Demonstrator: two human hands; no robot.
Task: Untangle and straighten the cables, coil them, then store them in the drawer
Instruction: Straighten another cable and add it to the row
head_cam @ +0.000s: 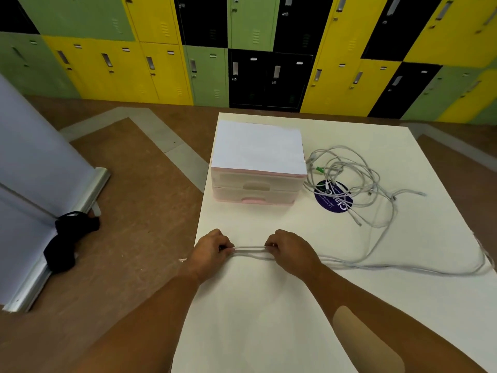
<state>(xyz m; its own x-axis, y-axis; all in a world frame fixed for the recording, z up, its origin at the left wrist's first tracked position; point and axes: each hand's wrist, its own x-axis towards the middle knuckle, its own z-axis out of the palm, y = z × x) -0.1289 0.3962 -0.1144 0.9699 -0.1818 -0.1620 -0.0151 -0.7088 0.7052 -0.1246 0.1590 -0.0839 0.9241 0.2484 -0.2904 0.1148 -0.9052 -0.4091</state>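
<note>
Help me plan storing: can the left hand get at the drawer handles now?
Probably, once freed: nothing lies between the left hand and the drawer handles, which face it, but it is pinching the cable.

Drawer unit (pixel 255 184) and tangled cables (pixel 355 184) block the far tabletop (pixel 255 319).

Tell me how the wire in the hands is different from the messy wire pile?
The thin white cable is pulled straight between the left hand and right hand; the heap of pale grey cables is tangled in loops. The white cable is gripped; the heap lies untouched on the white table. Both are thin and pale.
</note>
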